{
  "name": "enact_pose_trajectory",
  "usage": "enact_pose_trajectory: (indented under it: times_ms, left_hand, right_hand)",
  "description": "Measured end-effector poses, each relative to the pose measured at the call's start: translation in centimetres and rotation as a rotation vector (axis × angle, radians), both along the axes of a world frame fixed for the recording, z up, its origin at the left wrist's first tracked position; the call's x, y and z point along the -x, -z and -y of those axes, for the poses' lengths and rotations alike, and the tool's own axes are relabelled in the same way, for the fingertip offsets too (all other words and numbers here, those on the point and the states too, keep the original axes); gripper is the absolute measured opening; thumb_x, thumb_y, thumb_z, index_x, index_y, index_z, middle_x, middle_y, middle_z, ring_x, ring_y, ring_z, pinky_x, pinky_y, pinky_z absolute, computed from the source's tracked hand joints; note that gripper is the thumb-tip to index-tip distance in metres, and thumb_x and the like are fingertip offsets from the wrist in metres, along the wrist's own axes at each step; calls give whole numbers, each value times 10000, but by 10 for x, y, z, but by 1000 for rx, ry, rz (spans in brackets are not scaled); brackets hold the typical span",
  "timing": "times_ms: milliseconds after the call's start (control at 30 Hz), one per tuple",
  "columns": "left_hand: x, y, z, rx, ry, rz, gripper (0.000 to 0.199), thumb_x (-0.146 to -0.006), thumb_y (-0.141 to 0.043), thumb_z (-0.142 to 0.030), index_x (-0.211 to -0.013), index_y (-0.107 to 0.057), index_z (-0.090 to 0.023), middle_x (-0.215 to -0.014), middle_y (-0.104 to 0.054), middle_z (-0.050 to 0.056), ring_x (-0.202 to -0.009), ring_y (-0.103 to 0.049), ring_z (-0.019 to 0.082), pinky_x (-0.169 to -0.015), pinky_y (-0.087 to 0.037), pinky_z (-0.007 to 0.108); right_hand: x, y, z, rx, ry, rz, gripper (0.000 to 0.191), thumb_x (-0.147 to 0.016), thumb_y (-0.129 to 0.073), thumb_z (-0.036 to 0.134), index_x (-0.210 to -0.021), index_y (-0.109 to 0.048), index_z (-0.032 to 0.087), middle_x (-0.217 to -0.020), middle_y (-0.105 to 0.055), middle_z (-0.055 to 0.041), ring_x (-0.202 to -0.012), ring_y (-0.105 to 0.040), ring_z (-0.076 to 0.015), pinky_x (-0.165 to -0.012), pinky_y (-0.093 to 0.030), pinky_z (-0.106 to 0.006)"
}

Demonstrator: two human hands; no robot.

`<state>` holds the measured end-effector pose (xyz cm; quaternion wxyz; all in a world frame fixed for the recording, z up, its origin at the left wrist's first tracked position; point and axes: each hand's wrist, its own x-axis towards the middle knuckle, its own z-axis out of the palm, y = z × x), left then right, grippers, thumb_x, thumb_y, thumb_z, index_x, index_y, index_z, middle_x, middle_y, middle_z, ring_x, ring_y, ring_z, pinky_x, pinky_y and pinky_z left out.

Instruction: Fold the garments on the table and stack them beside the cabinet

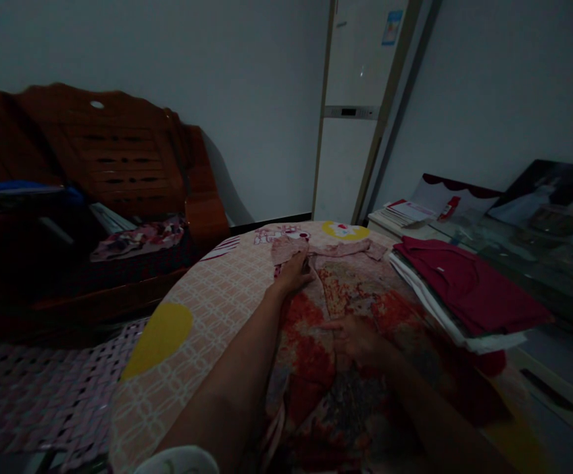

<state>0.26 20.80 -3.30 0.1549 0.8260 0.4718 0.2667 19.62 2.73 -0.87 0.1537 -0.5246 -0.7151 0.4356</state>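
A patterned garment (pixel 310 368) in dusty pink with red and tan blotches lies spread over the round table. My left hand (pixel 295 273) is on its far left part, by the pale pink edge, with the fingers closed on the cloth. Nearer to me, my right hand (pixel 358 337) rests on the middle of the garment. Its index finger stretches out to the left across the cloth, and the other fingers are partly hidden in the dim light. The near part of the garment lies in shadow between my forearms.
A stack of folded clothes, dark red shirt (pixel 464 280) on top, sits at the table's right. The tablecloth (pixel 202 316) is patterned. A wooden bench (pixel 118 151) stands left, a woven seat (pixel 44 395) near left, a glass-topped cabinet (pixel 493 243) right, a tall white air conditioner (pixel 348 158) behind.
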Motion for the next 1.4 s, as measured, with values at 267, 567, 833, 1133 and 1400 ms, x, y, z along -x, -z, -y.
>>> enact_pose_trajectory:
  times_ms: [267,567,833,1133,1400]
  left_hand:
    - [1,-12,12,87,104,-136,838,-766,-704,-350,-1494,-307,-227,-1371,-568,120,-1264,-521,313,-1068,-361,451]
    - [12,-11,5,87,151,72,262,-720,-639,-189,-981,-637,-172,-1066,-688,58,-982,-626,220,-915,-481,346]
    - [12,-14,11,94,146,-81,446,-793,-611,-247,-1236,-632,-195,-1328,-621,63,-1196,-578,252,-1049,-422,363]
    - [9,-17,17,98,90,-131,456,-810,-606,-252,-1263,-627,-202,-1331,-617,62,-1197,-575,271,-1060,-413,373]
    - [11,-17,15,109,98,-53,326,-774,-611,-212,-1098,-649,-198,-1161,-684,54,-1055,-628,238,-973,-472,352]
  right_hand:
    - [20,-17,10,-323,-119,-46,249,-810,-606,247,-992,-753,161,-872,-716,-58,-765,-620,-163,-677,-423,-239]
    - [53,-9,27,-30,-294,35,438,-684,-796,322,-1110,-727,241,-729,-662,37,-646,-562,-115,-575,-344,-209]
    - [50,-19,27,168,-374,-107,160,-674,-772,251,-797,-748,152,-657,-623,29,-616,-557,-107,-560,-381,-198]
    - [56,-22,33,-133,-338,165,297,-732,-741,287,-1021,-733,217,-713,-620,30,-630,-513,-113,-560,-293,-229]
    - [54,-24,36,-188,-373,98,14,-736,-689,192,-747,-684,185,-695,-609,37,-650,-505,-100,-591,-296,-223]
